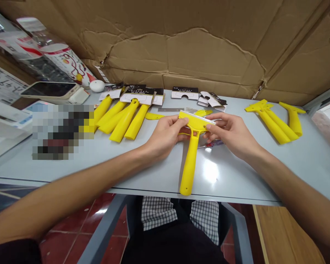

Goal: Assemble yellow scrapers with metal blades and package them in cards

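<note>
A yellow scraper [191,157] is held up over the table, its wide head away from me and its handle pointing toward me. My left hand [166,137] pinches the left end of the head, thumb on top. At the head's right end, my right hand [231,134] grips with thumb and fingers. A whitish strip [200,118] runs along the head's far edge. Beneath the hands lie a screwdriver [213,143], partly hidden, and a yellow piece [154,116]. A thin metal strip [169,109] rests just beyond.
Several yellow scrapers with black-and-white cards [123,121] lie at left. More yellow handles [276,124] are at right. Loose cards [184,92] lie at the back by a cardboard wall [181,47]. Bottles [66,60], a phone [49,90] and a white round object [97,86] stand back left.
</note>
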